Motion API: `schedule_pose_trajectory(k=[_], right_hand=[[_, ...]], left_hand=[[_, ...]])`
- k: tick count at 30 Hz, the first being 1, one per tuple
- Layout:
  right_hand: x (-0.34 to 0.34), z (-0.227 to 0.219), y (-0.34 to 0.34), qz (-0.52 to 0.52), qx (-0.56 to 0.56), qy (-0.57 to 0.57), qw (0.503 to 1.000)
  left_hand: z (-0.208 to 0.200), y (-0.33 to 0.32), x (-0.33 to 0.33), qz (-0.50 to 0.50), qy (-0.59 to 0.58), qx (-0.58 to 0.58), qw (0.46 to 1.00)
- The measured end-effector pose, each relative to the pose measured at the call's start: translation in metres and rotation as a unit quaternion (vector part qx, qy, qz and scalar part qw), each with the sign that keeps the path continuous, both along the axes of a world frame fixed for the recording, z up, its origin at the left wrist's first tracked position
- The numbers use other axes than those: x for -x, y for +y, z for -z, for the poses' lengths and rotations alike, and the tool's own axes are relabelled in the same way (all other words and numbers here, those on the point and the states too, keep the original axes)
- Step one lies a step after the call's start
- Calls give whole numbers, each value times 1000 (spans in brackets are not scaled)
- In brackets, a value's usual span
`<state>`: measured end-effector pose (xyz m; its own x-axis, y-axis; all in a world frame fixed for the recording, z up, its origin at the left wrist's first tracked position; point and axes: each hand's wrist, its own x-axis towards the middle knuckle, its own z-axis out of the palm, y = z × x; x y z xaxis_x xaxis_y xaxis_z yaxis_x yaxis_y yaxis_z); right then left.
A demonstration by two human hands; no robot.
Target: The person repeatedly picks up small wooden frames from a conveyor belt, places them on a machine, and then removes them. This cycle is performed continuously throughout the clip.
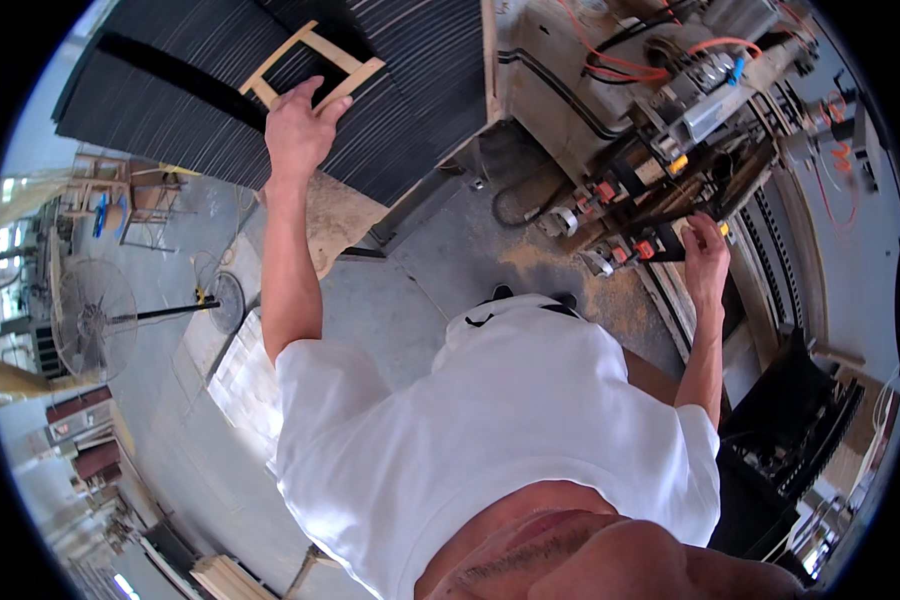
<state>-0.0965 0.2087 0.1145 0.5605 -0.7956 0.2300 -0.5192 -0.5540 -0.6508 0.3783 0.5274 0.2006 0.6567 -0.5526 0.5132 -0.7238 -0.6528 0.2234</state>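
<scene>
My left hand is stretched out to the far left, at the near corner of a small pale wooden frame. Its thumb lies along the outer side of one bar and a finger reaches inside, so the fingers close round that bar; the hand hides the corner. Beneath the frame are tall stacks of dark boards with thin ridged edges. On the right, my right hand is raised at a machine with red and orange fittings. Its fingers are curled beside a dark bar; what they hold, if anything, is hidden.
Red air hoses and metal cylinders crowd the far right. Sawdust covers the floor by the machine. A standing fan is at the left, a wooden stool beyond it. Black equipment stands near my right elbow.
</scene>
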Motion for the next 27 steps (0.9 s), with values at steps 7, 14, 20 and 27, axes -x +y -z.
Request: schedule_pose_trajectory(k=[7, 14, 20, 27], right_hand=[[30, 6, 3, 28, -1, -37, 999], [86, -4, 7, 107, 17, 2, 994], [136, -35, 10, 202, 122, 34, 971], [252, -143, 65, 362, 367, 171, 839]], left_hand=[[4, -19, -7, -13, 146, -20, 989], [6, -18, -9, 21, 79, -134, 988], [8, -25, -15, 77, 84, -132, 985], [-16, -67, 86, 123, 22, 205, 971]])
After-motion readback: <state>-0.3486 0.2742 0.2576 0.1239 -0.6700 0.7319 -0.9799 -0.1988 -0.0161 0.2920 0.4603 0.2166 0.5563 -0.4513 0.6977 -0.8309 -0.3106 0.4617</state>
